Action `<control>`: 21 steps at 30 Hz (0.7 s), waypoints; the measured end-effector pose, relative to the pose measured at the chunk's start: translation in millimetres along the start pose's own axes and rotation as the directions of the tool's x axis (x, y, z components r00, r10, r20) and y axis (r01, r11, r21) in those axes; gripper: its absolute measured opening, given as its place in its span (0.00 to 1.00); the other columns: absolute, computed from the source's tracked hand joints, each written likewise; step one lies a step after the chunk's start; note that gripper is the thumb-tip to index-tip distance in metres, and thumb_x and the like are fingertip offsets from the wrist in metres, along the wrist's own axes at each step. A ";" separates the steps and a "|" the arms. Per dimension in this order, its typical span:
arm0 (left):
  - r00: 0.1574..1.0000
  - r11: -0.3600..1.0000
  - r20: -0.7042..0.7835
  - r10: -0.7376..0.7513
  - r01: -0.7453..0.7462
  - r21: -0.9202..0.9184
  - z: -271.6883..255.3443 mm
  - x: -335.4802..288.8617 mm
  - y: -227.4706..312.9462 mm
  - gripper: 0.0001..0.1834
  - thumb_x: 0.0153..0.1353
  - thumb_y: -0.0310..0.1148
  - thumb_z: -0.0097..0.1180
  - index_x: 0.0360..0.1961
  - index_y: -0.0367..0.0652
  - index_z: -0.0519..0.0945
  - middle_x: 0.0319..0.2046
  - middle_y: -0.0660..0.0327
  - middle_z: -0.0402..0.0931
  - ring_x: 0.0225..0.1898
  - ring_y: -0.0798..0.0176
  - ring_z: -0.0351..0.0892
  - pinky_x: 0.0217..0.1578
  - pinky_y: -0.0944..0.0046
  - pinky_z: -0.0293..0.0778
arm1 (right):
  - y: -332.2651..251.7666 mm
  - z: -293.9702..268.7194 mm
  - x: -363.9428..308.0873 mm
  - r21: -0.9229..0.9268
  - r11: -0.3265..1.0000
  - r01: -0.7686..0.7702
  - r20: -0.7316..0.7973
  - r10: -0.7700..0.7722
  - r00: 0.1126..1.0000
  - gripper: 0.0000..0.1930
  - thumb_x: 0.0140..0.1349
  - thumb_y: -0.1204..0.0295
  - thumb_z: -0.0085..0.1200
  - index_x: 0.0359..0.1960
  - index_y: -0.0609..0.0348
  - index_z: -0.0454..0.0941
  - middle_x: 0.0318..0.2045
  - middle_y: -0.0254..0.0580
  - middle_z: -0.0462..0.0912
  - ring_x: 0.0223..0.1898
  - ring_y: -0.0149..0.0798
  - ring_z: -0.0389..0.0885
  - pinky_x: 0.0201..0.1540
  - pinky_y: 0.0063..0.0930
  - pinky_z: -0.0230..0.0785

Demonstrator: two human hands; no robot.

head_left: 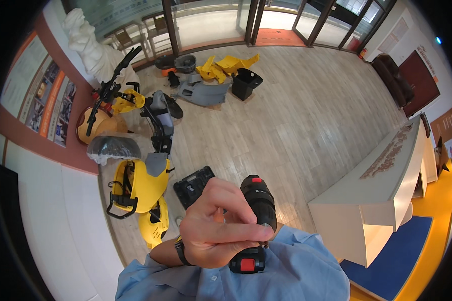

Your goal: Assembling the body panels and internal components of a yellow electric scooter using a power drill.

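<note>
A black cordless drill (259, 198) with red accents is upright in front of my blue-shirted chest, its battery at the bottom. My left hand (213, 231), with a dark band on its wrist, is across the drill's front. Its thumb and forefinger are pinched together against the drill's near end; a small dark metallic bit shows just below the fingertips, too small to name surely. My right hand (279, 229) is mostly hidden behind the drill and left hand. Only a strip of skin shows beside the drill, whose handle it appears to grip.
An open black tool case (195, 186) lies on the floor beyond my left hand. A partly dismantled yellow scooter (143, 185) stands at the left. Yellow and grey panels (203, 91) and a black bin (246, 83) are farther off. A pale counter (371, 190) stands at the right.
</note>
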State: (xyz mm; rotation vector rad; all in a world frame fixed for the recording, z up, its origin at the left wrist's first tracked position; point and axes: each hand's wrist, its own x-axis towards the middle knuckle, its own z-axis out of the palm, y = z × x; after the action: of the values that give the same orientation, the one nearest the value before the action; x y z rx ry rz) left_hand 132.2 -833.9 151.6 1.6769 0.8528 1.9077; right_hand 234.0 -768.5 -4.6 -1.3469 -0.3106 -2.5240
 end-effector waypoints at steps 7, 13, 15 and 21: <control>1.000 0.997 -0.008 -0.025 0.024 -0.075 1.5 -2.3 0.2 0.18 0.44 0.23 0.73 0.40 0.45 0.89 0.37 0.65 0.74 0.39 0.63 0.68 0.29 0.71 0.66 | 13.2 0.8 1.4 0.023 0.961 0.276 -0.092 -0.272 0.958 0.23 0.49 0.71 0.57 0.41 0.78 0.64 0.15 0.33 0.67 0.10 0.27 0.63 0.11 0.21 0.56; 1.000 0.996 -0.014 -0.012 0.011 -0.090 1.8 -4.8 -1.7 0.17 0.45 0.25 0.74 0.40 0.45 0.89 0.37 0.65 0.74 0.39 0.63 0.68 0.29 0.71 0.66 | 2.2 2.8 7.2 -0.022 1.000 0.008 0.011 -0.008 1.000 0.19 0.49 0.72 0.56 0.36 0.77 0.65 0.14 0.32 0.66 0.10 0.26 0.62 0.11 0.20 0.55; 1.000 0.996 -0.018 -0.011 0.009 -0.088 2.8 -5.4 -0.8 0.17 0.45 0.25 0.74 0.40 0.45 0.89 0.37 0.65 0.74 0.39 0.63 0.68 0.29 0.71 0.66 | 5.2 -0.5 6.3 0.029 0.999 0.021 0.049 -0.022 0.999 0.18 0.49 0.73 0.56 0.34 0.75 0.65 0.14 0.32 0.66 0.10 0.26 0.62 0.11 0.20 0.54; 1.000 0.996 -0.028 -0.004 0.002 -0.086 0.9 -6.6 -3.3 0.17 0.45 0.25 0.74 0.40 0.45 0.89 0.37 0.65 0.74 0.39 0.63 0.68 0.30 0.70 0.66 | 9.6 -3.1 -0.2 0.031 0.993 0.113 0.017 -0.113 0.993 0.16 0.50 0.72 0.56 0.33 0.74 0.65 0.14 0.32 0.67 0.10 0.26 0.62 0.11 0.20 0.55</control>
State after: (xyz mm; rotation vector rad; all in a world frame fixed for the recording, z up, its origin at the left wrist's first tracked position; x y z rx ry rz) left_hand 133.9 -836.0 144.6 1.6006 0.7717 1.9425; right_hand 234.8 -778.5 -5.9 -1.3798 -0.4384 -2.5880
